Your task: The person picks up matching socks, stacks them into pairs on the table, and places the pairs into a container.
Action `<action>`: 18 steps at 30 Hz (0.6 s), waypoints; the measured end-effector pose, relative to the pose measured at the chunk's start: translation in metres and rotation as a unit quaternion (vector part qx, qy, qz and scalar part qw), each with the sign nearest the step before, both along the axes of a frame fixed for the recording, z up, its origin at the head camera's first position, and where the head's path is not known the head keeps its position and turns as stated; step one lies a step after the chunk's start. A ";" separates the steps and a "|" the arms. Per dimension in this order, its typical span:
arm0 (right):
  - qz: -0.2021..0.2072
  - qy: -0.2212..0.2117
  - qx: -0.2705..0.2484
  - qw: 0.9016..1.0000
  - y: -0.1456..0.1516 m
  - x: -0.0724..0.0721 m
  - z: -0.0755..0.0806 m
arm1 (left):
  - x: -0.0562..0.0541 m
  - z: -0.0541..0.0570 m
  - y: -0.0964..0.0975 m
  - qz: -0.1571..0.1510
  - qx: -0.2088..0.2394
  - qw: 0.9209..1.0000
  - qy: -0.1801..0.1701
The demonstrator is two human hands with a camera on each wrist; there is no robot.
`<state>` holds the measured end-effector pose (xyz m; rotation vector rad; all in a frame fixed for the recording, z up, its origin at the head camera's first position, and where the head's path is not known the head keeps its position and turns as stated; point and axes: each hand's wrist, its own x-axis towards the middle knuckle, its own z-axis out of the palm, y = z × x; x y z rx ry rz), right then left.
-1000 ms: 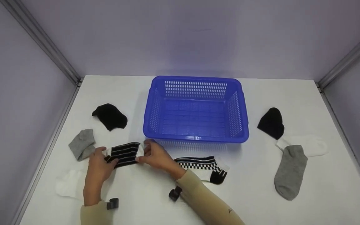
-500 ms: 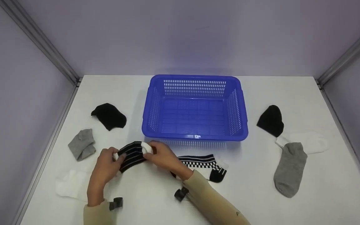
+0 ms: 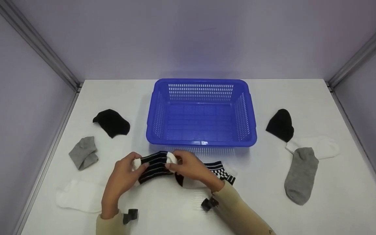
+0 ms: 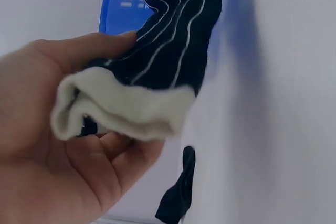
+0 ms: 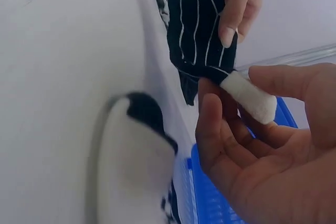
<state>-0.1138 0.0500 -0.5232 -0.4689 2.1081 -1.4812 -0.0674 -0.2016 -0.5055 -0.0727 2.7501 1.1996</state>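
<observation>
A black sock with thin white stripes and white ends (image 3: 155,165) is stretched between both hands, lifted off the table. My left hand (image 3: 122,174) pinches its left end, thumb on top; in the left wrist view the white cuff (image 4: 126,103) gapes beside the palm. My right hand (image 3: 189,165) holds the other white end between thumb and fingers, as the right wrist view shows at the white tip (image 5: 249,97). Under the right forearm lies a black-and-white checkered sock (image 3: 219,168), partly hidden by that hand and arm.
A blue plastic basket (image 3: 201,143) stands behind the hands. To the left lie a black sock (image 3: 112,123), a folded grey sock (image 3: 84,153) and a white sock (image 3: 78,195). On the right are a black sock (image 3: 281,125), a white sock (image 3: 321,147) and a grey sock (image 3: 301,176).
Both hands have lifted the striped sock from the table and carried it to the right, towards the checkered sock. The right hand and forearm now cover more of the checkered sock.
</observation>
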 end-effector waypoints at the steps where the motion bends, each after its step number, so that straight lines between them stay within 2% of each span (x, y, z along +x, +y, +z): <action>1: 0.004 -0.003 0.000 1.000 0.006 0.001 0.000 | 0.001 0.000 0.002 -0.006 0.006 1.000 -0.001; 5: 0.007 -0.013 0.012 1.000 0.039 0.003 0.002 | 0.001 -0.002 0.013 -0.035 0.042 0.998 -0.011; 9: 0.010 -0.021 0.001 1.000 0.069 0.008 0.003 | 0.001 -0.005 0.025 -0.060 0.071 0.995 -0.018; 12: 0.008 -0.025 -0.004 1.000 0.088 0.014 0.002 | 0.002 -0.008 0.035 -0.095 0.089 0.991 -0.022; 15: -0.007 -0.025 0.008 1.000 0.105 0.021 0.004 | 0.001 -0.012 0.046 -0.131 0.100 0.986 -0.025; 18: -0.026 -0.037 0.026 0.999 0.120 0.026 0.006 | 0.000 -0.013 0.057 -0.150 0.102 0.983 -0.028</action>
